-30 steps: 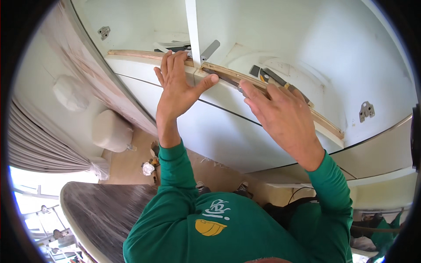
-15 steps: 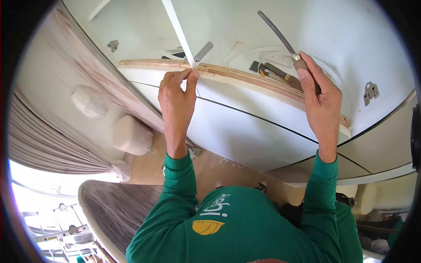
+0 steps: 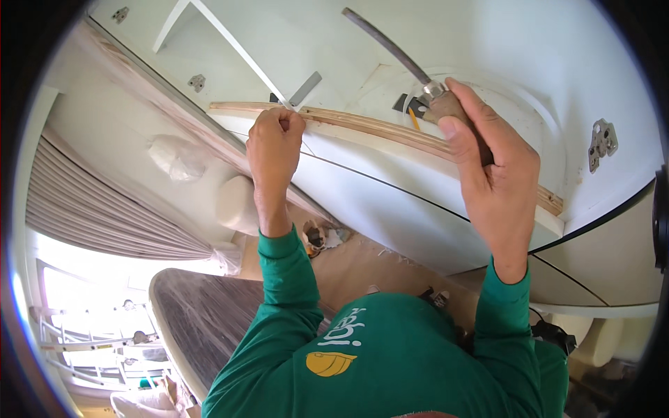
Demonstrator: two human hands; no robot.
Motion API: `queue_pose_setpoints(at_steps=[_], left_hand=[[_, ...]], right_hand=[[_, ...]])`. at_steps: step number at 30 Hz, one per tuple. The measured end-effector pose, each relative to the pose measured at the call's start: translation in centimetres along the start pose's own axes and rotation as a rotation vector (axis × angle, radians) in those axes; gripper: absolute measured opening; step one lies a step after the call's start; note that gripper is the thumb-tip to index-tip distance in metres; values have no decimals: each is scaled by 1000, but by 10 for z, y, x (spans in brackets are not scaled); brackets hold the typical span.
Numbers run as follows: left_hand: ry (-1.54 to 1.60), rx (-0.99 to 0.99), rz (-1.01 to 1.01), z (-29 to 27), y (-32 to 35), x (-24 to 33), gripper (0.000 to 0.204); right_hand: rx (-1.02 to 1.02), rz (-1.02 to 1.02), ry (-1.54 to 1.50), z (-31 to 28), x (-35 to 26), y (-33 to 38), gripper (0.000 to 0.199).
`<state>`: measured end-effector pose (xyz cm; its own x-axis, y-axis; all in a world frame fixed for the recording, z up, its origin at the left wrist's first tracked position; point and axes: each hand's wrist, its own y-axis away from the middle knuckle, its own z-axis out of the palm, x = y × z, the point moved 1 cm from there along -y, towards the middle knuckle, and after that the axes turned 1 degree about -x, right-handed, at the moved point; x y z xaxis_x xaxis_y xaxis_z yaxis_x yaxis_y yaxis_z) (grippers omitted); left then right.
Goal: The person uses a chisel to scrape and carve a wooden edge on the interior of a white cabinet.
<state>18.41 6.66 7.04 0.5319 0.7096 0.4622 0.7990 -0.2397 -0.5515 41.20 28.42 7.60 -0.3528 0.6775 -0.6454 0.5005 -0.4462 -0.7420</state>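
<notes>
File-like tool (image 3: 419,74) sits clamped in the right hand (image 3: 500,171), thumb on one side of its brown handle and fingers round the other. Its long dark blade seems raised over the surface (image 3: 341,102) inside the cabinet (image 3: 453,35), behind the front edge, tip toward the back. The left hand (image 3: 274,148) is at that front edge, nearer its left end, thumb and fingertips drawn together at the wood strip (image 3: 376,127) by the foot of the white divider (image 3: 240,53) (whether anything is pinched there, I cannot tell).

Likeliest trouble, as I judge it, is a slip: a blade brought down at a poor angle could skid off the narrow strip and catch the left hand, or scratch the white front panel (image 3: 376,191). Raw wood might splinter into bare fingertips, and a wide swing could knock the divider.

Pale and faintly scuffed, the surface carries a grey bar (image 3: 306,88) near the divider's foot and a black object (image 3: 402,104) with a thin yellow piece (image 3: 414,120) behind the strip. A metal hinge plate (image 3: 602,144) is fixed near the right corner. White scraps (image 3: 397,256) litter the tan floor (image 3: 354,270); leftward, a pleated curtain (image 3: 104,198) hangs above a bright window (image 3: 77,279), and cloudy film covers a dark tabletop (image 3: 216,303).
</notes>
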Motion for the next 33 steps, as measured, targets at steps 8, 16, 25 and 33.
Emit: queue_pose_setpoints(at_steps=[8, 16, 25, 33], left_hand=[[-118, 300, -100, -14, 12, -76, 44], [-210, 195, 34, -7, 49, -11, 60], [768, -251, 105, -22, 83, 24, 65], [331, 48, 294, -35, 29, -36, 79]], right_hand=[[-86, -51, 5, -14, -1, 1, 41], [-85, -84, 27, -18, 0, 0, 45], [-137, -76, 6, -19, 0, 0, 47], [-396, -183, 351, -5, -15, -10, 45]])
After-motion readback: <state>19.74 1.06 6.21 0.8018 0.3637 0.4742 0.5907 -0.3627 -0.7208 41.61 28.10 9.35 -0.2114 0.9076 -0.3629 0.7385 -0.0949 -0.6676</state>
